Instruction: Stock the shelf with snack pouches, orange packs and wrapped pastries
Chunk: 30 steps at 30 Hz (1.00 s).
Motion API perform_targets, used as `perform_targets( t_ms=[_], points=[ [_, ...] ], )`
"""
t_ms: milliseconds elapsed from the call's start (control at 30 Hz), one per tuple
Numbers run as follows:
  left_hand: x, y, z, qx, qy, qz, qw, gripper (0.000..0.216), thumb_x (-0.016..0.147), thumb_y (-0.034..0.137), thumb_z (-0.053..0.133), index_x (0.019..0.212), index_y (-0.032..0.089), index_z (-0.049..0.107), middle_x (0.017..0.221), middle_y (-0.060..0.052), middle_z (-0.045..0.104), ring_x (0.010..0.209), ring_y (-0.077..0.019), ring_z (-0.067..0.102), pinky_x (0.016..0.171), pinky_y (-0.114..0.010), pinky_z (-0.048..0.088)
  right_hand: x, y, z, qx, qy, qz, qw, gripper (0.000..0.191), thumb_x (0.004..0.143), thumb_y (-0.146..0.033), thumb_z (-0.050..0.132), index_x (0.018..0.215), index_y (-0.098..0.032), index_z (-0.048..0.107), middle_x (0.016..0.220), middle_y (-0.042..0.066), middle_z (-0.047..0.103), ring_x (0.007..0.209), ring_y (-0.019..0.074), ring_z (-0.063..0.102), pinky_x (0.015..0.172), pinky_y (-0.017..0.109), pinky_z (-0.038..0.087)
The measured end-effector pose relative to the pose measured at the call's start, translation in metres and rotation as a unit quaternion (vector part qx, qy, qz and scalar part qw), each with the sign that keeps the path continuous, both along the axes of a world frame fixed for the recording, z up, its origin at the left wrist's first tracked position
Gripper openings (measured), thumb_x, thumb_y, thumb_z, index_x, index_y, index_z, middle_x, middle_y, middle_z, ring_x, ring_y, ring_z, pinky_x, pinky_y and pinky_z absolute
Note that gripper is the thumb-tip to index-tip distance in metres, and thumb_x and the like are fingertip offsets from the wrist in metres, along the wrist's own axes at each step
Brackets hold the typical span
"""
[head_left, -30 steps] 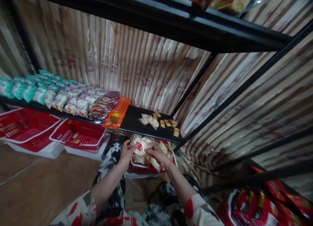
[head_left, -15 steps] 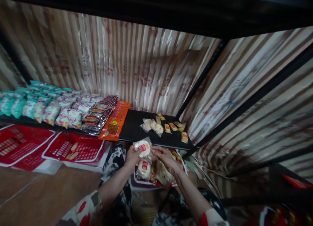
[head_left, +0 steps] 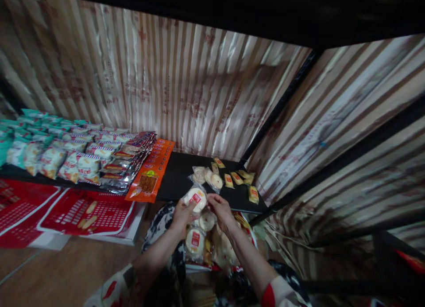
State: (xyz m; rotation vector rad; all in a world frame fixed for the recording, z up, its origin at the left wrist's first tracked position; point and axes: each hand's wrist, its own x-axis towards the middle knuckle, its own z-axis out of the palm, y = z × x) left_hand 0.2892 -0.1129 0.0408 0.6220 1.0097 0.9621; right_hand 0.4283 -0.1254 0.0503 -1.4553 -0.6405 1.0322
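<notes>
My left hand (head_left: 181, 217) is closed on a clear-wrapped round rice cracker packet (head_left: 198, 200) with a red label, held just in front of the black shelf's edge. The fingers of my right hand (head_left: 223, 211) are pinched together at the packet's right edge. Below both hands, more wrapped rice crackers (head_left: 195, 241) lie in a red basket (head_left: 254, 238), partly hidden by my forearms. On the shelf (head_left: 175, 173), just beyond the held packet, rest a few similar clear packets (head_left: 216, 181) and several small yellow packets (head_left: 228, 180).
To the left, an orange snack bag (head_left: 151, 174) lies beside a stack of silvery packets (head_left: 124, 167) and rows of white and green puffed bags (head_left: 53, 158). Red baskets (head_left: 96, 209) stand underneath. A black post (head_left: 282, 105) rises at the shelf's right end.
The view has shifted slightly. Both hands stay at the rice cracker packet, which is now turned a little. Another round cracker shows more plainly beneath it.
</notes>
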Motion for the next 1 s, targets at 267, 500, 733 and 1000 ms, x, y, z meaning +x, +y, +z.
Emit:
perform_targets(
  t_ms=[267,500,733,1000],
  points=[
    [0.024,0.035,-0.006,0.014,-0.021,0.064,0.998,0.04,0.062,0.04,0.075,0.086,0.015,0.055,0.07,0.0,0.062,0.053,-0.0077,0.056,0.047,-0.017,0.042,0.001,0.041,0.005,0.004,0.025,0.034,0.999,0.035,0.053,-0.041,0.079,0.075,-0.02,0.062,0.063,-0.004,0.062,0.054,0.0087,0.051,0.051,0.02,0.039],
    [0.043,0.079,-0.011,0.012,0.035,0.09,0.995,0.035,0.071,0.036,0.068,0.093,0.013,0.052,0.075,-0.003,0.062,0.053,-0.0095,0.058,0.043,-0.017,0.039,0.007,0.085,0.003,-0.007,0.008,0.028,1.0,0.03,0.052,-0.033,0.079,0.068,-0.021,0.057,0.056,-0.005,0.058,0.049,0.0095,0.049,0.048,0.022,0.038],
    [0.054,0.122,-0.008,0.209,0.236,0.211,0.925,0.048,0.077,0.013,0.05,0.124,0.018,0.044,0.126,-0.013,0.046,0.086,-0.0132,0.062,0.084,-0.028,0.049,0.022,0.164,0.017,0.017,-0.078,0.052,0.995,0.03,0.054,-0.042,0.073,0.072,-0.021,0.062,0.06,-0.002,0.064,0.052,0.0126,0.054,0.049,0.024,0.04],
    [0.077,0.189,-0.014,0.203,0.213,0.147,0.944,0.036,0.083,0.017,0.043,0.116,0.024,0.057,0.134,-0.005,0.049,0.126,-0.0191,0.042,0.103,-0.031,0.039,0.032,0.262,-0.003,0.001,-0.129,0.05,0.99,0.02,0.057,-0.035,0.068,0.066,-0.018,0.061,0.051,-0.004,0.06,0.046,0.0104,0.052,0.047,0.022,0.041]
  ],
)
